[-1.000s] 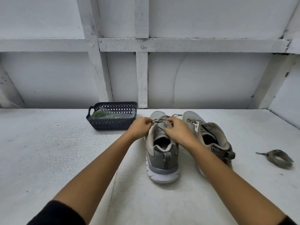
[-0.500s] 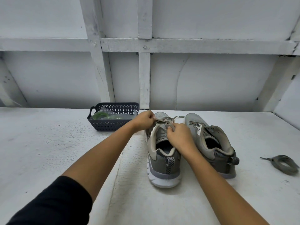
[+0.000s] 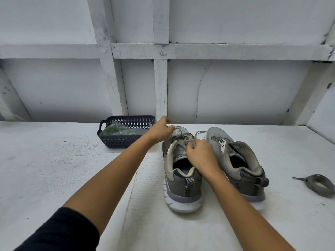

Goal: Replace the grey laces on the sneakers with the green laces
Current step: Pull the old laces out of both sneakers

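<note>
Two sneakers (image 3: 183, 187) sat mid-tabletop; basket (image 3: 119, 142) of green laces (image 3: 110, 130) at back edge, loose lace (image 3: 319, 184) at right edge. Left hand (image 3: 160, 130) and right hand (image 3: 201, 154) each pinched one sneaker's grey lace (image 3: 181, 133).

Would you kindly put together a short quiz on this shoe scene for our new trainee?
1. True or false: the green laces lie in the dark basket.
2. Which sneaker has bare eyelets? A: the sneaker under the hands. B: the neighbouring sneaker, nearer the coiled lace.
3. Fill in: the left hand and right hand both pinch the ___ of the handled sneaker.
Key: 1 true; 2 B; 3 grey lace.
</note>
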Motion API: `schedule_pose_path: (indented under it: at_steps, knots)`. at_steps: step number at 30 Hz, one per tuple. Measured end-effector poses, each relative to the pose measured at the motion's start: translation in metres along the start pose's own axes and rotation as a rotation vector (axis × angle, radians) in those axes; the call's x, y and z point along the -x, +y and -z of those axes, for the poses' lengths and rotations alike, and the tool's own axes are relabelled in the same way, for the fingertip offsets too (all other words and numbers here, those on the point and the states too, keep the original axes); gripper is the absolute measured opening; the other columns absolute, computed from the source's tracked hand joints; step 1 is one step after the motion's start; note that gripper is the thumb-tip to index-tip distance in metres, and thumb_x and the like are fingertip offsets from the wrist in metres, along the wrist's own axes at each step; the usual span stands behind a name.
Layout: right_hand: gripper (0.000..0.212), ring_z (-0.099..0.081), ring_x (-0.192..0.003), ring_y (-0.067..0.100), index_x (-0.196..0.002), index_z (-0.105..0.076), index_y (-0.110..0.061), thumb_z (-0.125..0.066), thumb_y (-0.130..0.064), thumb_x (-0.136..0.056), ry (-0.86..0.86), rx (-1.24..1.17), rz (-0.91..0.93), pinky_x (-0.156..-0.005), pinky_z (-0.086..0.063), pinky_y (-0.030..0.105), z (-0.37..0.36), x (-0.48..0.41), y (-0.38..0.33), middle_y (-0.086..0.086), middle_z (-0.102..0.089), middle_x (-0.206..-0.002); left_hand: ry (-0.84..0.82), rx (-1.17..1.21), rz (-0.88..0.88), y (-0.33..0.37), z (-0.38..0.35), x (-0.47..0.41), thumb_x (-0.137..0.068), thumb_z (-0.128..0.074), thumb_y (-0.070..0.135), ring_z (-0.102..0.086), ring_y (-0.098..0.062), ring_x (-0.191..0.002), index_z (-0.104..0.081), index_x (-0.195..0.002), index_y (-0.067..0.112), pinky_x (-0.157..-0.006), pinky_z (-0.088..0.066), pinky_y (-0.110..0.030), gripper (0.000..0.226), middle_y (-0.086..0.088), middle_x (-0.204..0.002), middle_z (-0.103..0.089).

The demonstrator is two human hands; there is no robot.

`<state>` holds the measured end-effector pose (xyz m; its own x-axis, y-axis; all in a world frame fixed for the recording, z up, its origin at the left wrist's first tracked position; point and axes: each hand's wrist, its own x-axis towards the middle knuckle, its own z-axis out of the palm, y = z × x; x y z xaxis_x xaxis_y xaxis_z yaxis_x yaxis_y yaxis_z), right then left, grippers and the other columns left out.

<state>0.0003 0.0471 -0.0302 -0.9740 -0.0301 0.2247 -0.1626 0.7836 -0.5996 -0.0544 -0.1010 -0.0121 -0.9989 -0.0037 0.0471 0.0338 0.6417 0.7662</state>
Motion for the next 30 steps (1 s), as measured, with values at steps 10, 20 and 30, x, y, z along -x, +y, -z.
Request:
schedule_pose_path:
  at_steps: [10, 20, 30]
  knots:
    - [0.033, -0.042, -0.077, 0.026, -0.059, -0.038, -0.014, -0.041, -0.014, -0.091, -0.001, -0.042, -0.013, -0.067, -0.030, 0.030, -0.001, 0.001, 0.001, 0.019, -0.059, -0.086, 0.129, -0.030, -0.008, -0.016, -0.010, 0.008, -0.091, -0.059, 0.012, -0.056, -0.016, -0.076, -0.071, -0.093, 0.001, -0.071, -0.045, -0.026, 0.016, -0.007, -0.082, -0.065]
    - [0.030, -0.044, -0.078, 0.026, -0.062, -0.041, -0.013, -0.041, -0.016, -0.092, -0.024, -0.053, -0.025, -0.067, -0.032, 0.029, 0.000, 0.002, 0.001, 0.016, -0.057, -0.085, 0.015, -0.105, 0.116, -0.008, 0.003, 0.002, -0.088, -0.066, 0.030, -0.057, -0.021, -0.073, -0.069, -0.087, 0.002, -0.072, -0.055, -0.037, 0.028, -0.012, -0.084, -0.067]
    - [0.028, -0.044, -0.081, 0.025, -0.065, -0.045, -0.012, -0.040, -0.016, -0.093, -0.034, -0.054, -0.036, -0.069, -0.034, 0.030, 0.000, 0.001, 0.001, 0.016, -0.057, -0.088, -0.034, 0.396, 0.258, 0.010, 0.018, 0.010, -0.090, -0.058, 0.010, -0.057, -0.013, -0.061, -0.060, -0.073, 0.008, -0.060, -0.048, -0.026, 0.018, -0.004, -0.068, -0.062]
